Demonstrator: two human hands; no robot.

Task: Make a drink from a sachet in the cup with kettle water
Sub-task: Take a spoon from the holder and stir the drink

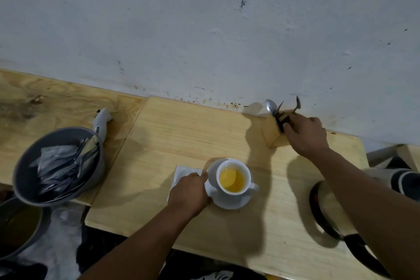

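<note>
While the left hand (189, 191) rests knuckles-up at the saucer (229, 202) rim, fingers curled, grip on anything unclear, the right hand (306, 135) reaches into the wooden cutlery holder (271, 134) at right of centre, fingers closed around utensil handles; spoon (271, 107) bowl sticks up. White cup (234, 179) with yellow liquid sits on saucer, lower centre of table (181, 134). White sachet (181, 171) lies flat just left of saucer. Grey bowl of sachets (59, 166) far left. Kettle (329, 213) lower right, partly hidden by the forearm.
</note>
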